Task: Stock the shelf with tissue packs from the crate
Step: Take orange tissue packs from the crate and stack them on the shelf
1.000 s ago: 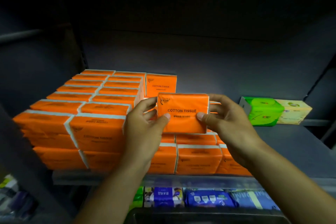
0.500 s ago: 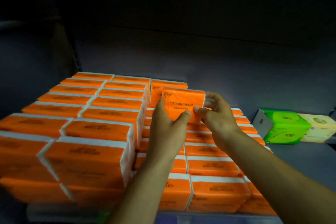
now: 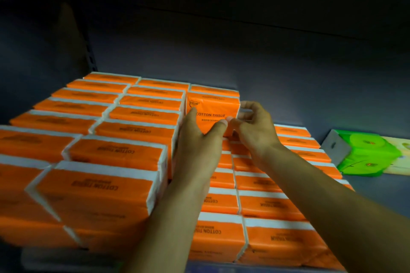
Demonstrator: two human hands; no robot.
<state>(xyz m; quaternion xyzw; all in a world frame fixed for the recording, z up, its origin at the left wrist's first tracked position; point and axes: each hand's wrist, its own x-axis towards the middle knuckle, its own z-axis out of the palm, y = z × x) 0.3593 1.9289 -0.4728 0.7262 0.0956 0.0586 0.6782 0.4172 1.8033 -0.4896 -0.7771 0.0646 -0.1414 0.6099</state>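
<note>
While both hands hold an orange tissue pack (image 3: 213, 117) upright at the back of the shelf (image 3: 377, 193), we see a placement with little room for error. The left hand (image 3: 195, 139) pinches the pack, thumb on the printed face and fingers round its nine o'clock edge. The right hand (image 3: 255, 131) pinches the three o'clock edge between thumb and curled fingers. The pack stands over the low rows (image 3: 261, 184), touching the tall stack (image 3: 111, 150) at nine o'clock and just in front of another upright pack (image 3: 213, 90) at twelve o'clock. A green pack (image 3: 366, 153) lies well apart at three o'clock. The crate is out of view.

We judge a topple to be the chief risk. Nothing props the pack at its three o'clock side or its front, and the soft wrapped rows beneath offer uneven footing, so it may fall forward once released. The left forearm runs just beside the tall stack. A careless pull back toward six o'clock could drag that stack's near columns toward the shelf's front edge. Those columns look uneven at seven o'clock, though blur leaves us unsure. A hard squeeze could also crumple the thin wrap.
</note>
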